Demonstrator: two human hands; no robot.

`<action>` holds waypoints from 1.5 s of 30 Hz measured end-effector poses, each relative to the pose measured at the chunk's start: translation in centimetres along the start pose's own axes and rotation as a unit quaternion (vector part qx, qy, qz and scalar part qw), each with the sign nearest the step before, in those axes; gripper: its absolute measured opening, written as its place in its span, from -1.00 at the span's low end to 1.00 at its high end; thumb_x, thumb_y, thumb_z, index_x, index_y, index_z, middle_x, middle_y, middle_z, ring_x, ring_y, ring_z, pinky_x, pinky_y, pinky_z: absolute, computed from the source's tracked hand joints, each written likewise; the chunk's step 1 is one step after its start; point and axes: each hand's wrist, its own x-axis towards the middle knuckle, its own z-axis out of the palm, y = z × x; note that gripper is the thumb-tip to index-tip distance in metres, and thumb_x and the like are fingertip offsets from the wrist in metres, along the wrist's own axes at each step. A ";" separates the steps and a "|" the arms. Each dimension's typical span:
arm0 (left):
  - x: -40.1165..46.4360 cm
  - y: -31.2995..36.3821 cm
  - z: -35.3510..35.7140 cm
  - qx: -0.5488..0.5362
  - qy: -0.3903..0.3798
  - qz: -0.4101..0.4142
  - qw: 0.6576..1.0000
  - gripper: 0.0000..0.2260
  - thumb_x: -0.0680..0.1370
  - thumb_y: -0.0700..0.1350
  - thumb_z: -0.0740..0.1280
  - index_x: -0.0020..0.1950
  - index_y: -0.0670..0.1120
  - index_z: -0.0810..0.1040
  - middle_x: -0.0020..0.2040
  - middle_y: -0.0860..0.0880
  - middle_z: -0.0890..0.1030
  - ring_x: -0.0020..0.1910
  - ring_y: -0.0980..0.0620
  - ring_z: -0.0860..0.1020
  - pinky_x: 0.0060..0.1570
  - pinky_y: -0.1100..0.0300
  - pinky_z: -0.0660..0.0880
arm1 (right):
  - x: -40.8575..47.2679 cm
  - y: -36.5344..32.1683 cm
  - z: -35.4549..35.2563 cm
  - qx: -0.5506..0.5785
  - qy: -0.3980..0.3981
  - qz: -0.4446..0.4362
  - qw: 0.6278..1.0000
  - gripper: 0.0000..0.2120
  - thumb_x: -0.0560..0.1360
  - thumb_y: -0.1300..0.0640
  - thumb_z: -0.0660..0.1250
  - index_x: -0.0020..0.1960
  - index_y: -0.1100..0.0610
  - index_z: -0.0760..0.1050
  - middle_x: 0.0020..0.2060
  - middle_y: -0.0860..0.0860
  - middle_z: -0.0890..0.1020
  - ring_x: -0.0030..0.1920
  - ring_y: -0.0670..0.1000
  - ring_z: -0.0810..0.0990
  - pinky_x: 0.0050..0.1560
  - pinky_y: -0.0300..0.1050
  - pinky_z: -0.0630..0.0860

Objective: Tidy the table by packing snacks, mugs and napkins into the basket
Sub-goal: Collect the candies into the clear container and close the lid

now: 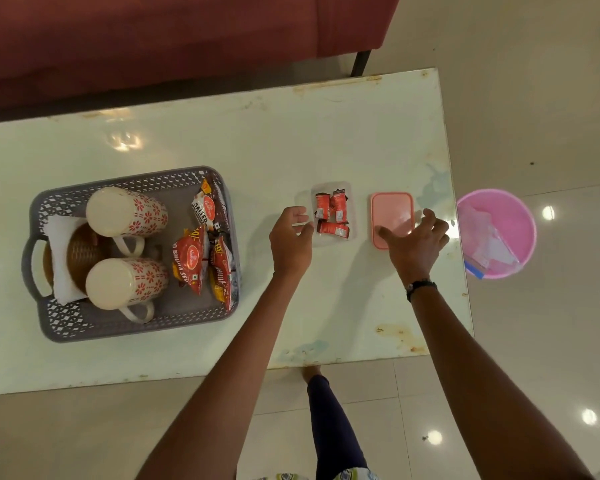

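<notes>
A grey perforated basket (66,322) stands on the left of the table. It holds two floral mugs (127,212) (127,283) turned upside down, white napkins (60,258) on a brown woven holder, and several red snack packets (201,252). To the right lies a clear plastic box (331,216) with three small red wrapped snacks. My left hand (291,242) curls round the box's left edge. A pink lid (392,216) lies flat further right. My right hand (416,244) hovers spread over the lid's lower right corner, fingers relaxed.
The pale table (257,150) ends just right of the lid. A pink bucket (499,233) with wrappers stands on the floor beyond that edge. A red sofa (153,39) runs behind the table. My leg (329,420) shows below the front edge.
</notes>
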 end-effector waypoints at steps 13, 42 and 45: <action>0.5 -0.3 0.1 -0.042 -0.042 -0.017 0.998 -0.72 0.52 -0.34 0.25 0.21 -0.15 0.51 -0.07 -0.07 0.54 -0.12 -0.01 0.55 -0.31 0.31 0.59 | -1.1 -3.1 -1.0 0.054 -0.015 -0.090 0.994 -0.80 0.44 0.38 0.22 0.06 0.34 0.35 0.01 0.19 0.40 -0.12 0.05 0.35 -0.11 -0.10 0.40; 1.8 -0.7 -1.0 -0.043 -0.121 -0.032 0.991 -0.63 0.57 -0.15 0.27 0.37 0.09 0.43 0.07 -0.06 0.61 0.07 -0.05 0.59 0.06 0.01 0.60 | -6.9 -7.1 6.6 -0.085 -0.059 -0.138 0.985 -0.50 0.62 -0.09 -0.08 0.52 -0.05 -0.07 0.54 0.11 -0.13 0.47 0.19 0.02 0.35 0.19 0.14; 1.8 -0.6 -1.0 -0.055 -0.119 -0.042 0.990 -0.66 0.58 -0.16 0.24 0.35 0.07 0.46 0.10 -0.11 0.61 0.05 -0.04 0.60 0.02 0.05 0.60 | -7.2 -7.1 6.9 -0.073 -0.052 -0.132 0.987 -0.52 0.62 -0.04 -0.09 0.52 -0.05 -0.08 0.54 0.10 -0.13 0.47 0.18 0.01 0.36 0.18 0.14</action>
